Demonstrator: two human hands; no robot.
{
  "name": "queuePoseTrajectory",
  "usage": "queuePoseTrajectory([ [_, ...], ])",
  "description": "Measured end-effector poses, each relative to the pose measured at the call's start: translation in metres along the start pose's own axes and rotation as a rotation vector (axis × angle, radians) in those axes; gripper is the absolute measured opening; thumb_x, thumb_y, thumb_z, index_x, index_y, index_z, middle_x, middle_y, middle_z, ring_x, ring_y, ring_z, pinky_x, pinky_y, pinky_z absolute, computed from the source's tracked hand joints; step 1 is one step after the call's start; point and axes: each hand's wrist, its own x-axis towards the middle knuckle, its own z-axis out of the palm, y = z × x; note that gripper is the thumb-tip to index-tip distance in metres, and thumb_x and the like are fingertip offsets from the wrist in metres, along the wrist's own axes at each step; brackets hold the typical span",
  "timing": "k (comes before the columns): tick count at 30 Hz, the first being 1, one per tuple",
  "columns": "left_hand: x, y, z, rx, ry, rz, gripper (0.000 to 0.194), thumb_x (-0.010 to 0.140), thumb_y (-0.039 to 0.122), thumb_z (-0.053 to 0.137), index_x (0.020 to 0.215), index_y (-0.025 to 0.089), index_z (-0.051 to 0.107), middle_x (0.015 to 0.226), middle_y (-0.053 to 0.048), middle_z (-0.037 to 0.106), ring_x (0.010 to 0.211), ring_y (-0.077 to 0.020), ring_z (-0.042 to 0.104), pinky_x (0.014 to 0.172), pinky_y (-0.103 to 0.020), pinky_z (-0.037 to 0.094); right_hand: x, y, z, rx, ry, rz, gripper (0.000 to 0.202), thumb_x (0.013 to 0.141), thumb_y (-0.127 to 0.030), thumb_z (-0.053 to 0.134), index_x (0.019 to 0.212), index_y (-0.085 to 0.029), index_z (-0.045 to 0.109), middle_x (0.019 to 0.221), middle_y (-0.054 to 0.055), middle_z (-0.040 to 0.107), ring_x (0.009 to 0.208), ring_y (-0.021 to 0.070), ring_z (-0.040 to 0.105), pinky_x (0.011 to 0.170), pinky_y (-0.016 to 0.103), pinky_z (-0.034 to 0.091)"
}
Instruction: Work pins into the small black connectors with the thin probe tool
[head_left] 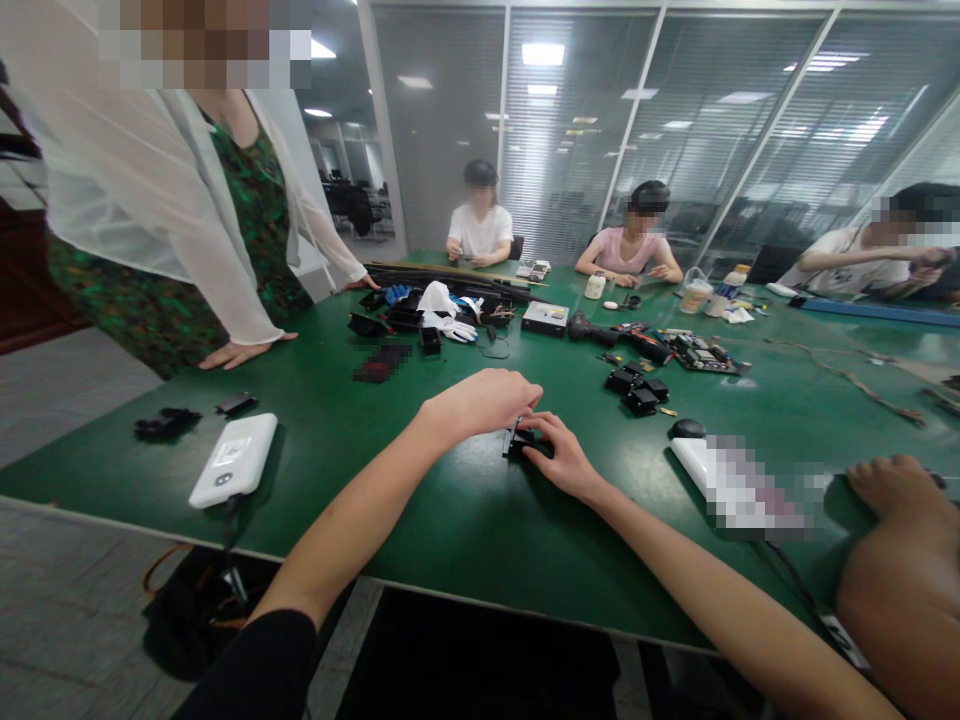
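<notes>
Near the middle of the green table [450, 490], my two hands meet over a small black block-like part [519, 443] with a thin silvery metal piece [509, 438] along its left side. My right hand [561, 458] curls around the block from the right, thumb and fingers closed on it. Bent at the wrist, my left hand [487, 402] comes over the top with its fingers closed at the upper end of the metal piece. What those fingers pinch is hidden behind the hand.
Several black blocks [637, 388] lie to the right, near a power drill [619, 335] and a circuit board [701, 352]. White gloves [448, 327] sit in a pile ahead. A white power bank [236, 460] is at left. Other people surround the table; one bare arm [896, 540] rests at right.
</notes>
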Motion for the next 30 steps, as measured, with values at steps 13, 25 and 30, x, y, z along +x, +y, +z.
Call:
queuePoseTrajectory([
  [13,-0.0009,-0.0001,0.0003,-0.059,-0.014,0.041,0.017,0.091,0.018,0.056,0.098,0.018,0.072,0.099,-0.008,0.075,0.093,-0.0215,0.070,0.078,-0.029,0.048,0.0003,0.0001,0.0016,-0.015,0.006,-0.013,0.039,0.089,-0.014,0.064,0.124,-0.029,0.065,0.130,0.008,0.060,0.124,0.0278,0.056,0.104,0.047,0.049],
  [25,0.0013,0.0058,-0.0045,0.168,-0.003,-0.122,0.038,0.101,0.042,0.052,0.096,0.011,0.074,0.092,-0.017,0.075,0.086,-0.0285,0.074,0.073,-0.033,0.051,0.0001,-0.0031,0.0013,-0.056,0.017,-0.026,0.039,0.088,-0.013,0.064,0.123,-0.028,0.066,0.129,0.008,0.060,0.123,0.0283,0.055,0.110,0.051,0.044],
  [30,0.0002,0.0029,-0.0030,0.144,0.007,-0.093,0.030,0.099,0.037,0.056,0.097,0.012,0.073,0.094,-0.015,0.075,0.089,-0.0273,0.073,0.074,-0.032,0.051,0.0003,-0.0054,0.0008,-0.050,0.015,-0.037,0.041,0.087,-0.012,0.063,0.123,-0.030,0.066,0.129,0.008,0.060,0.124,0.0289,0.055,0.111,0.053,0.043],
])
